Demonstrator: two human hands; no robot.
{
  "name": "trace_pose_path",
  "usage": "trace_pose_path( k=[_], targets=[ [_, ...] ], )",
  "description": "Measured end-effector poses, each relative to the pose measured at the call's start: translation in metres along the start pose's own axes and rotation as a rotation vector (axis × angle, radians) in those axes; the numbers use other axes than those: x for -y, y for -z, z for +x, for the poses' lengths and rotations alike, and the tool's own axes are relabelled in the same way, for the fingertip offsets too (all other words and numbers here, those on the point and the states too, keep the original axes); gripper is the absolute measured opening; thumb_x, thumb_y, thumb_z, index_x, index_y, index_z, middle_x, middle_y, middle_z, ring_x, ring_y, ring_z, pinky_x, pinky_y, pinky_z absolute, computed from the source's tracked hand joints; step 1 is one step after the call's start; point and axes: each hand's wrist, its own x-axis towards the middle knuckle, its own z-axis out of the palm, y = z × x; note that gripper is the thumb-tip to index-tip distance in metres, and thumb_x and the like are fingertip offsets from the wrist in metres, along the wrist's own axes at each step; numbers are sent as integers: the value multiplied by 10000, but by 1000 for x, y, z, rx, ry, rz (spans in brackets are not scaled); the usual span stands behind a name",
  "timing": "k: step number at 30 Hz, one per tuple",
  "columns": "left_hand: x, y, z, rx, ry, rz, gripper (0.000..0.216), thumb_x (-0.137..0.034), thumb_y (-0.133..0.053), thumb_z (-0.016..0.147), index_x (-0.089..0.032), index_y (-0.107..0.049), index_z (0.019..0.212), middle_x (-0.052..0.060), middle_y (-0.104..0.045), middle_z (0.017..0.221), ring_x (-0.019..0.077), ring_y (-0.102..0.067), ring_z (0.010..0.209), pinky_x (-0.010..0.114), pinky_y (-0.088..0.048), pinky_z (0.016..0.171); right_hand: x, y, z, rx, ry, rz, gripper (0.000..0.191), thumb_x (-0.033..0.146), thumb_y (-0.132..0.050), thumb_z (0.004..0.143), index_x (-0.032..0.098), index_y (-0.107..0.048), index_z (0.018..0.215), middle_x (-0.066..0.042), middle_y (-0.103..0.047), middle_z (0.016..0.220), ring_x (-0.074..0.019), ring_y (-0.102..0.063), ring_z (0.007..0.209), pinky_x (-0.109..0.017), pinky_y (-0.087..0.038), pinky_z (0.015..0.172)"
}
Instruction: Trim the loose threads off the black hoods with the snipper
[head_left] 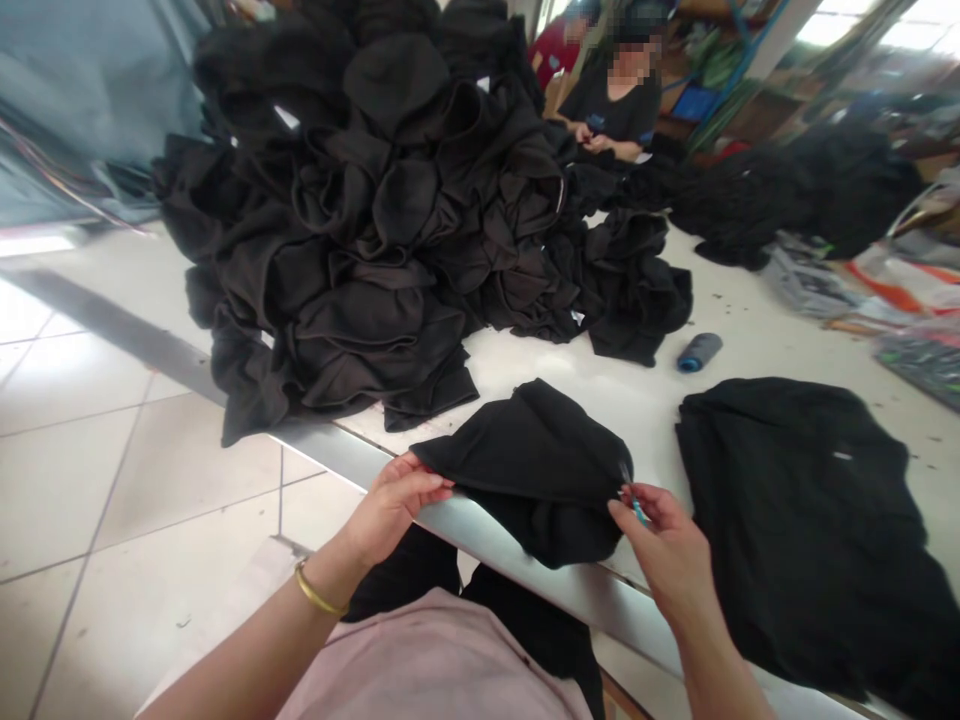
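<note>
A black cloth piece (pixel 540 450) is stretched between my two hands over the table's front edge. Its left corner is pinched between the thumb and fingers of my left hand (pixel 397 500). My right hand (pixel 664 530) is closed at the opposite end, around small snips (pixel 637 508) with a blue handle. The blades point up along the cloth's right edge. How much of the cloth the right fingers also grip is hidden. A neat stack of black cloth (pixel 802 500) lies to the right of this hand.
A tall heap of black cloth pieces (pixel 375 220) covers the table's far left. A dark thread spool (pixel 699 352) lies behind the stack. Across the table (pixel 739 310), a person (pixel 615 100) handles something small. A grey crate (pixel 810 275) and plastic bags (pixel 922 355) sit at the right.
</note>
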Motion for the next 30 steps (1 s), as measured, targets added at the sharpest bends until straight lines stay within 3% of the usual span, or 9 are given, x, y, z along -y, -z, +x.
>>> trace_pose_path(
  k=[2, 4, 9, 13, 20, 23, 27, 30],
  targets=[
    [-1, 0, -2, -14, 24, 27, 157, -193, -667, 685, -150, -613, 826, -5, -633, 728, 102, -589, 661, 225, -484, 674, 7, 1, -5, -25, 186, -237, 421, 470, -672, 614, 170, -598, 900, -58, -637, 811, -182, -584, 673, -292, -462, 610],
    [-1, -2, -2, -26, 29, 95, 178, -230, -685, 688, -137, -607, 818, -2, -629, 714, 95, -584, 638, 224, -481, 669, 25, -1, -14, 38, 311, -286, 385, 465, -592, 720, 179, -584, 977, -61, -646, 851, -181, -597, 695, -287, -465, 641],
    [1, -12, -2, 22, 57, 146, 226, -256, -711, 672, -123, -602, 819, 7, -631, 686, 105, -591, 646, 226, -467, 669, 72, -29, -34, 582, 502, -226, 232, 353, -471, 846, 186, -559, 980, -17, -639, 761, -135, -596, 663, -224, -451, 606],
    [-2, -19, -3, 83, 69, 124, 255, -263, -717, 662, -120, -611, 845, 26, -656, 731, 116, -597, 664, 229, -463, 671, 78, -53, -36, 715, 652, -358, 207, 337, -478, 855, 178, -547, 969, -17, -628, 775, -139, -593, 682, -233, -428, 615],
    [-5, -27, -4, 85, 86, 97, 286, -261, -751, 609, -112, -618, 812, 23, -665, 710, 107, -588, 632, 224, -465, 664, 75, -60, -34, 733, 734, -434, 195, 317, -411, 898, 181, -548, 924, -30, -631, 789, -156, -600, 705, -245, -408, 626],
    [-2, -28, -3, 74, 100, 88, 284, -253, -749, 613, -114, -613, 820, 27, -668, 731, 107, -595, 641, 231, -475, 678, 76, -56, -31, 723, 704, -388, 181, 298, -424, 888, 182, -560, 914, -27, -634, 782, -149, -598, 706, -239, -414, 635],
    [-3, -23, -1, 52, 102, 55, 235, -205, -735, 634, -114, -611, 811, 25, -658, 731, 105, -607, 657, 220, -493, 682, 72, -38, -18, 536, 486, -272, 230, 339, -420, 875, 182, -532, 1000, -33, -646, 830, -147, -601, 698, -246, -448, 647],
    [-7, -16, 1, -136, 151, -172, 133, -89, -689, 655, -131, -589, 732, -4, -636, 658, 95, -616, 615, 193, -509, 632, 54, -12, -9, 397, 397, -227, 283, 373, -438, 846, 195, -519, 1051, -57, -647, 953, -173, -617, 787, -282, -479, 716]
  ],
)
